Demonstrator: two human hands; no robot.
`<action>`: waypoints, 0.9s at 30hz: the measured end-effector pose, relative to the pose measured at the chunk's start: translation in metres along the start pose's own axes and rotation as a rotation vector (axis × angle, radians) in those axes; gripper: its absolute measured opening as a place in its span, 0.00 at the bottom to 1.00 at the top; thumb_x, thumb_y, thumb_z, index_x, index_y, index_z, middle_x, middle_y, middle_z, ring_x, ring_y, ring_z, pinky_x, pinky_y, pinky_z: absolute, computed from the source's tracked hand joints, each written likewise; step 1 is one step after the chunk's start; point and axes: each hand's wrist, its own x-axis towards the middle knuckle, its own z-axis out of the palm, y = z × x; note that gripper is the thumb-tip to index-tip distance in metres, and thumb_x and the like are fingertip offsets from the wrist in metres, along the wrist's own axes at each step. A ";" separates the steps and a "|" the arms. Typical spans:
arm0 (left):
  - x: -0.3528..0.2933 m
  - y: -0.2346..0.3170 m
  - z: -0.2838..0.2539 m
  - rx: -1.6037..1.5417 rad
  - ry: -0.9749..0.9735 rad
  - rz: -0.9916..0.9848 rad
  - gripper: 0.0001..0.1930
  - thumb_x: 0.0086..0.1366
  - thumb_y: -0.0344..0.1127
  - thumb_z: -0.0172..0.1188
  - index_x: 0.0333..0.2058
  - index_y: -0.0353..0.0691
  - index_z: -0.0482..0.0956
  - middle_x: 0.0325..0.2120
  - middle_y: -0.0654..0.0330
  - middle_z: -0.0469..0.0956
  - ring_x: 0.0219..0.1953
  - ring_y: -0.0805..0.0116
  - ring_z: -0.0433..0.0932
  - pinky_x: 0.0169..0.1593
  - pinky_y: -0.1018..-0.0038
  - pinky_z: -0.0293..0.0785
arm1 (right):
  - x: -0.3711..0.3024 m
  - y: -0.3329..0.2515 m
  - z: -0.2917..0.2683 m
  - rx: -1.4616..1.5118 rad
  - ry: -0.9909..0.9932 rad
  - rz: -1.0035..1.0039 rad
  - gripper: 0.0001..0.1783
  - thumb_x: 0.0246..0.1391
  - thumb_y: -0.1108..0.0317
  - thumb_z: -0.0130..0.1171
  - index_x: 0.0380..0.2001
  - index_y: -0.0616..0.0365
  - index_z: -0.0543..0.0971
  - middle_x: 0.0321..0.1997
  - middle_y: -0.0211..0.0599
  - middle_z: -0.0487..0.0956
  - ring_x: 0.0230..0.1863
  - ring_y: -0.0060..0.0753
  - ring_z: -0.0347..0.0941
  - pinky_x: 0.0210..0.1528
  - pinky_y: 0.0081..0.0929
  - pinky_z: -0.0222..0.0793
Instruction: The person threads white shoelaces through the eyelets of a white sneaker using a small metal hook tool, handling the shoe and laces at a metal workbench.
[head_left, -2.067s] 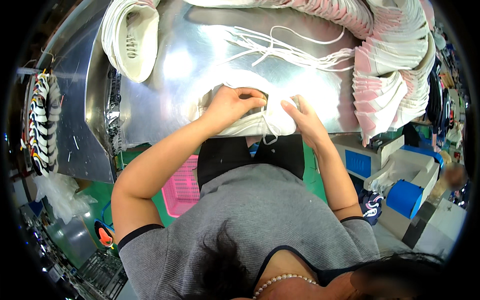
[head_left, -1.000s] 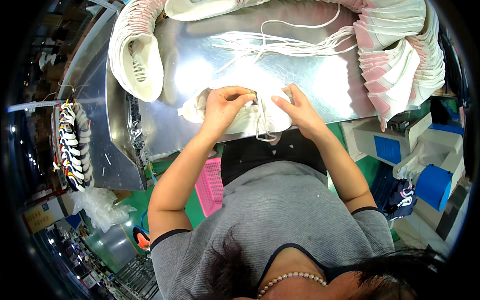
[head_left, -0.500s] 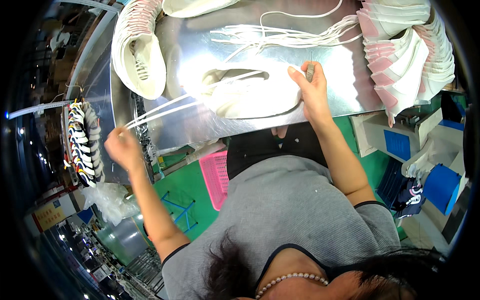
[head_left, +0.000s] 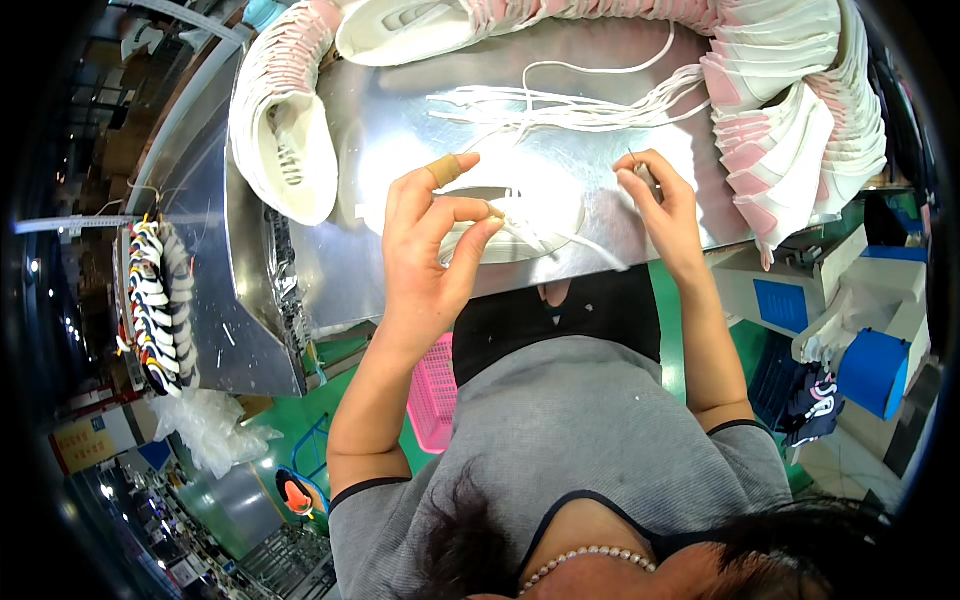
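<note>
A white shoe [head_left: 565,195] lies on the metal table in front of me, washed out by glare. Over its near side stands my left hand [head_left: 430,245], thumb and middle finger pinched on a white shoelace [head_left: 600,253]; its index finger, wrapped in a tan band, sticks out. Loose lace ends run from the pinch across the shoe toward the right. My right hand [head_left: 668,205] hovers just right of the shoe, not touching it. Its fingers are closed on a small hook tool [head_left: 642,172] with a short grey handle and thin metal tip; the tip's exact shape is too small to tell.
A bundle of white laces [head_left: 590,108] lies beyond the shoe. Nested white and pink shoe uppers [head_left: 770,150] are stacked at the right, with another row [head_left: 285,130] at the left and more along the back. Below the table stands a pink basket [head_left: 432,395].
My left hand has come in from the far left, where it held the laces stretched, to above the shoe. The laces now hang slack. My right hand has shifted right, away from the shoe.
</note>
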 end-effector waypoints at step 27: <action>-0.025 -0.071 0.054 -0.385 -0.127 -0.802 0.12 0.64 0.33 0.66 0.41 0.30 0.83 0.30 0.59 0.84 0.34 0.75 0.81 0.38 0.76 0.75 | 0.003 -0.005 0.100 -0.152 -0.180 0.296 0.21 0.53 0.63 0.67 0.48 0.56 0.73 0.34 0.44 0.83 0.39 0.47 0.81 0.43 0.40 0.74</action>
